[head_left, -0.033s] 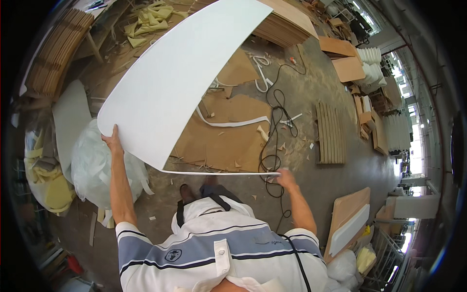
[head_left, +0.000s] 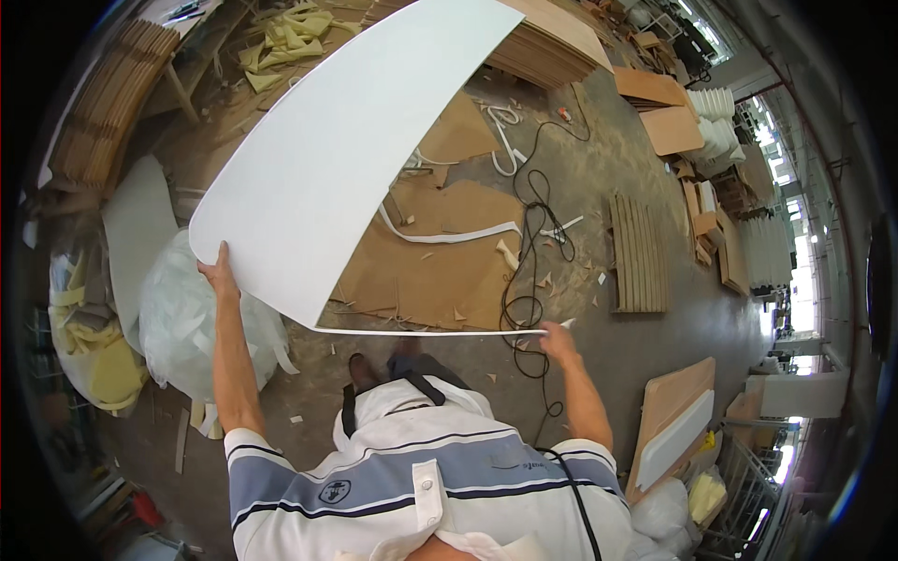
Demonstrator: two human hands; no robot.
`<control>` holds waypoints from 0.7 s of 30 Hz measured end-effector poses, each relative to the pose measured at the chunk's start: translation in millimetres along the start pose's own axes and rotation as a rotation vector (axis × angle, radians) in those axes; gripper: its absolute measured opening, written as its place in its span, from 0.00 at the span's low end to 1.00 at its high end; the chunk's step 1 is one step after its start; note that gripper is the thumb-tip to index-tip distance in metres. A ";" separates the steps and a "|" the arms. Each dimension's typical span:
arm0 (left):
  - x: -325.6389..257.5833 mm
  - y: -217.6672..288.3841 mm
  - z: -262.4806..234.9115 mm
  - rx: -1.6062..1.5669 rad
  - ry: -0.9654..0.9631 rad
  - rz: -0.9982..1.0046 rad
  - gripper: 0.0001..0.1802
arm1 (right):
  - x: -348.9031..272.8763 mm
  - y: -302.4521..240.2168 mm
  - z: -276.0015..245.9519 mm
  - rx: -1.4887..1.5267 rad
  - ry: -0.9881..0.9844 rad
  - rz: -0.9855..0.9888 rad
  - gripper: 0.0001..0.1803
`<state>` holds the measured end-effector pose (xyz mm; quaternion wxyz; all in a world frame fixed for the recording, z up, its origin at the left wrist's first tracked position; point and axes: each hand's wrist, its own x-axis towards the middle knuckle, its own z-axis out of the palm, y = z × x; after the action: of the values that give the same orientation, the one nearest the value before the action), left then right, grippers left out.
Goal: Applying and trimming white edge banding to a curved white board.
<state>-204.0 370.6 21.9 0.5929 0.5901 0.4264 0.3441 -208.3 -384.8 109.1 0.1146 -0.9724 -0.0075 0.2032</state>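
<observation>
A large white panel (head_left: 327, 159) with curved edges slants up and away before me. My left hand (head_left: 221, 271) grips its near-left edge, with the thumb on the top face and the other fingers out of sight beneath. A thin white strip (head_left: 430, 332) runs nearly straight from the panel's near corner to the right. My right hand (head_left: 558, 341) is closed on the strip's right end, and a small white tip shows just past the fingers. Whether the strip is joined to the panel at the corner, I cannot tell.
Brown cardboard (head_left: 440, 271) lies on the floor beyond the strip, with a loose white band (head_left: 449, 237) on it. A black cable (head_left: 524, 309) coils near my right hand. A clear bag of white scraps (head_left: 201, 323) stands by my left forearm. Boards (head_left: 552, 47) are stacked behind the panel.
My right hand has shifted slightly to the right along with the strip, and a white tip now shows beyond its fingers. The left hand and the panel stay almost the same.
</observation>
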 end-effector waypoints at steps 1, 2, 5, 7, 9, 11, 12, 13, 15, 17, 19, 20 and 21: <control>0.8 -1.9 0.0 -0.028 -0.006 -0.047 0.45 | 1.9 7.1 -8.3 -0.058 0.020 0.050 0.16; 2.0 -1.6 -0.9 -0.054 -0.014 -0.094 0.43 | 4.3 13.5 -14.9 -0.116 0.039 0.102 0.15; -9.9 6.0 4.2 -0.070 -0.023 -0.137 0.42 | 11.1 50.5 -38.7 -0.186 0.011 0.100 0.16; -21.9 5.4 8.0 -0.054 -0.007 -0.125 0.41 | 18.8 74.2 -49.0 -0.167 0.162 0.134 0.17; -27.9 -1.3 13.9 -0.041 0.008 -0.103 0.39 | 37.4 95.2 -58.9 -0.146 0.196 0.156 0.17; -36.5 -14.5 11.1 -0.079 -0.017 -0.046 0.36 | 61.9 111.6 -69.9 -0.128 0.225 0.150 0.18; -43.3 -17.0 6.8 -0.068 -0.024 -0.041 0.36 | 74.8 118.1 -73.6 -0.117 0.218 0.157 0.18; -53.7 -18.2 2.9 -0.061 -0.006 -0.057 0.35 | 89.6 114.0 -81.5 -0.041 0.234 0.175 0.17; -75.6 -15.1 5.3 -0.031 0.036 -0.113 0.36 | 118.9 116.7 -95.6 0.041 0.252 0.202 0.16; -96.1 -17.2 1.5 0.006 0.057 -0.141 0.40 | 152.1 130.2 -105.4 0.134 0.343 0.132 0.17; -108.9 -22.8 12.1 0.010 0.046 -0.130 0.42 | 198.6 153.5 -105.5 0.164 0.418 0.046 0.18; -120.6 -24.4 16.7 0.064 0.156 -0.218 0.43 | 216.1 163.3 -109.3 0.183 0.481 -0.042 0.20; -132.3 -26.7 21.4 0.119 0.265 -0.309 0.45 | 234.9 172.1 -113.2 0.151 0.400 -0.031 0.22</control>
<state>-239.9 239.5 7.2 0.5414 0.5012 0.6056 0.2982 46.6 -562.9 78.7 0.1896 -0.9817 0.0158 0.0043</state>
